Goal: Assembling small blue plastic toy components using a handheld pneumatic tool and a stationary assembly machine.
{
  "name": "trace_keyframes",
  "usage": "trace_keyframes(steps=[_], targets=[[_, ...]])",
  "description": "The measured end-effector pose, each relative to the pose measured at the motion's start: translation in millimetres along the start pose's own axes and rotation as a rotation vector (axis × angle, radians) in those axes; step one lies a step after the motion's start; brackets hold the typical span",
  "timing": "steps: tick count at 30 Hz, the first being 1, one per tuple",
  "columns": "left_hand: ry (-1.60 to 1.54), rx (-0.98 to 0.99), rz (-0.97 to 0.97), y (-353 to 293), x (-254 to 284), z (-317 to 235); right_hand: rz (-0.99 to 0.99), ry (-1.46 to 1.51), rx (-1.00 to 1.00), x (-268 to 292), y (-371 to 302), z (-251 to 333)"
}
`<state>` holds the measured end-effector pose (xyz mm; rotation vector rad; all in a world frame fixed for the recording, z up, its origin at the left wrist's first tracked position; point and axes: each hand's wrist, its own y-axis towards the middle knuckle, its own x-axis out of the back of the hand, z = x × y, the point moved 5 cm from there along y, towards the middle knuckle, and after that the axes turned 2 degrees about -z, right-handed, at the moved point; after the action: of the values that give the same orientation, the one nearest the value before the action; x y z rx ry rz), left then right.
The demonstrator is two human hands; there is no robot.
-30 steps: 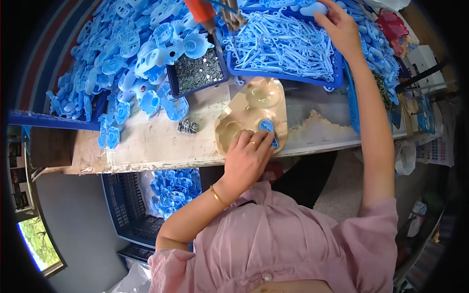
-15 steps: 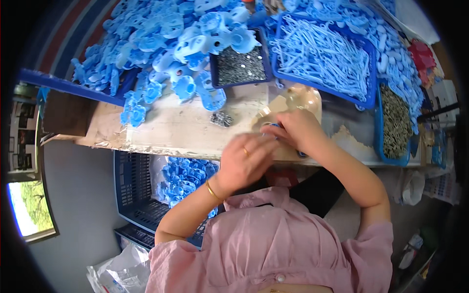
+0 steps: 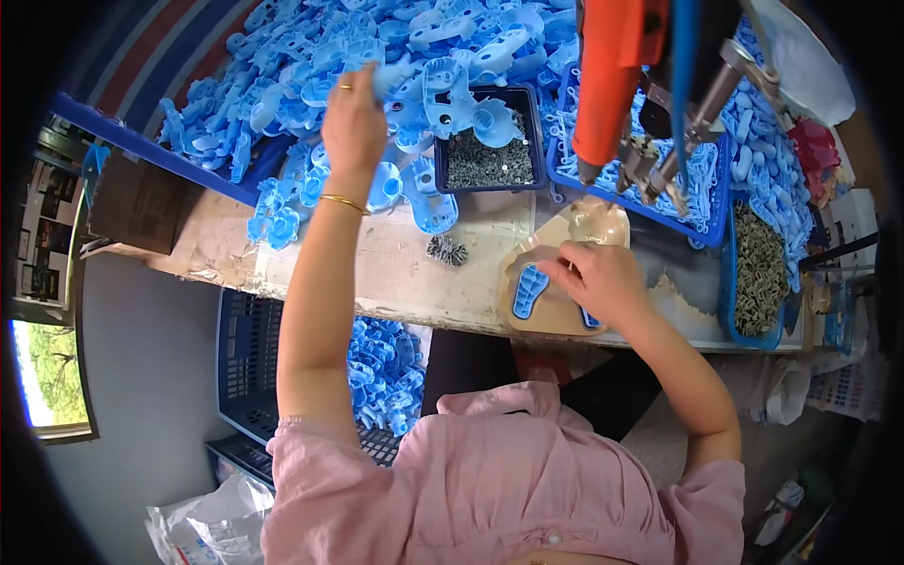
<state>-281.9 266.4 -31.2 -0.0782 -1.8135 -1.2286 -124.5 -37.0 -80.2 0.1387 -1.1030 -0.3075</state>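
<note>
My left hand reaches into the heap of light-blue moulded plastic parts, its fingers closed on a blurred blue plastic part. My right hand is over a tan holding block at the table's front edge. Its fingers are curled, and whatever they may hold is hidden. In the block's left recess lies a blue ribbed plastic piece, next to my right thumb. A second blue piece shows partly below the hand.
An orange tool with a tapered tip hangs above the block, beside metal fittings. Behind are a tray of small screws and a bin of blue rods. A blue tray of metal pieces stands right; a crate sits below.
My left hand has moved from beside the right hand up and left into the heap. The orange tool has come into view. The blue pieces in the block now show.
</note>
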Motion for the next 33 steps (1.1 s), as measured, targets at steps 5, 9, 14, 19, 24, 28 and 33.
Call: trace_keyframes(steps=[5, 9, 14, 19, 24, 28, 33], targets=[[-0.670, 0.480, -0.175, -13.5, 68.3, 6.8, -0.086, 0.143, 0.022, 9.2, -2.6, 15.3], [-1.131, 0.777, 0.002, -73.6, 82.4, -30.7, -0.371, 0.204, 0.277, 28.2, -2.2, 58.0], [-1.494, 1.052, 0.428, -142.2, 74.2, -130.7, -0.315, -0.047, 0.392, 28.5, -6.7, 87.5], [-1.619, 0.768, 0.679, -161.6, 59.2, -162.0, -0.150, -0.130, 0.335, 32.1, -34.0, 59.1], [-0.848, 0.061, 0.629, -151.2, 60.5, -160.1, -0.078, -0.190, 0.250, 33.4, -57.9, 28.4], [-0.802, 0.014, 0.574, -163.6, 47.5, -168.2, -0.024, -0.250, 0.207, 10.6, -56.1, 24.7], [-0.790, 0.056, 0.608, -168.5, 44.7, -170.5, 0.048, -0.246, 0.234, 3.4, -49.9, 17.7]])
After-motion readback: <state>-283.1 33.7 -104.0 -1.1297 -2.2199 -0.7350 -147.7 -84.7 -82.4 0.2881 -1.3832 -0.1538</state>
